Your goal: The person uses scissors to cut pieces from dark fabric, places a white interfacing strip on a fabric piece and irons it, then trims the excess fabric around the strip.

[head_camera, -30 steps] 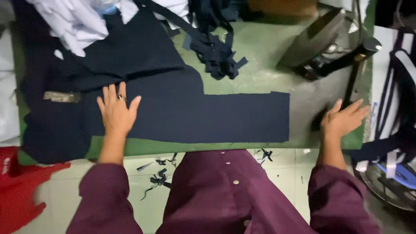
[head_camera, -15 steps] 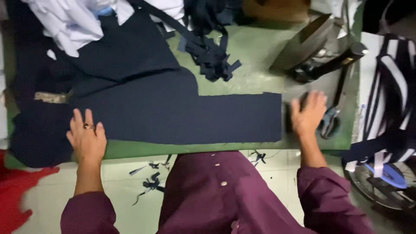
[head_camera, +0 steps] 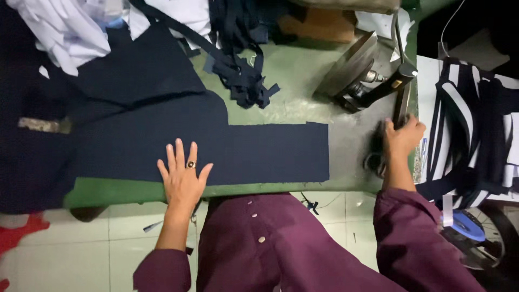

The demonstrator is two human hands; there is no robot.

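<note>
Green-covered cutting table (head_camera: pixel 303 111) over a pale tiled floor, cloth heaped along the far edge. Left hand (head_camera: pixel 183 178): fingers (head_camera: pixel 178 154) spread wide and flat, ring on one, palm pressing the near edge of the navy fabric panel (head_camera: pixel 259 152); nothing gripped. Right hand (head_camera: pixel 403 138): fingers curled over the black-handled scissors (head_camera: pixel 397 116) at the table's right end; grip looks closed, but how firmly, cannot tell. Panel lies flat along the near table edge, its straight cut end towards the right hand, its left part running under more navy cloth (head_camera: pixel 135 75). Looks light, limp, non-slippery; likely wrinkles if dragged, so best pinned flat by a palm or pinched at a cut edge or corner. Outward: tangle of navy fabric strips (head_camera: pixel 243 75) beyond the panel, white cloth pile (head_camera: pixel 65 32) far left, black iron (head_camera: pixel 359 73) tipped on its side far right, striped navy-and-white fabric (head_camera: pixel 470 124) off the table's right. No containers in view.
</note>
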